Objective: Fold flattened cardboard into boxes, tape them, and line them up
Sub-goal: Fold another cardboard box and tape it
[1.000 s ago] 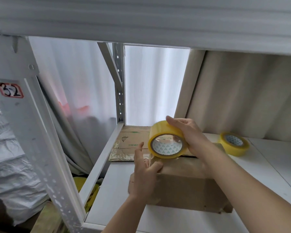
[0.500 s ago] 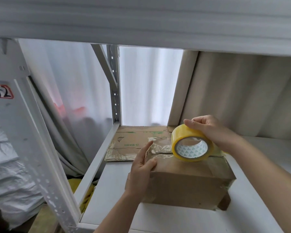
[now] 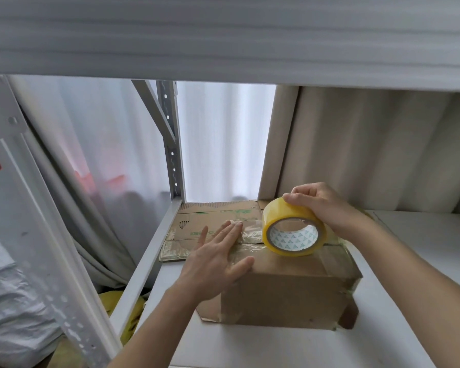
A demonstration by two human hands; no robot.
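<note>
Right hand (image 3: 322,205) clamps the tape roll (image 3: 294,231) on the box (image 3: 290,288) top, strip apparently trailing toward 9 o'clock under the flat, splayed left hand (image 3: 218,261) at the box's left edge, so the pull runs along the box's long axis toward 3 o'clock.

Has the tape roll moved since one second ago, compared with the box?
Yes. The tape roll, gripped by the right hand, has travelled from the left end of the box toward its right end.
</note>
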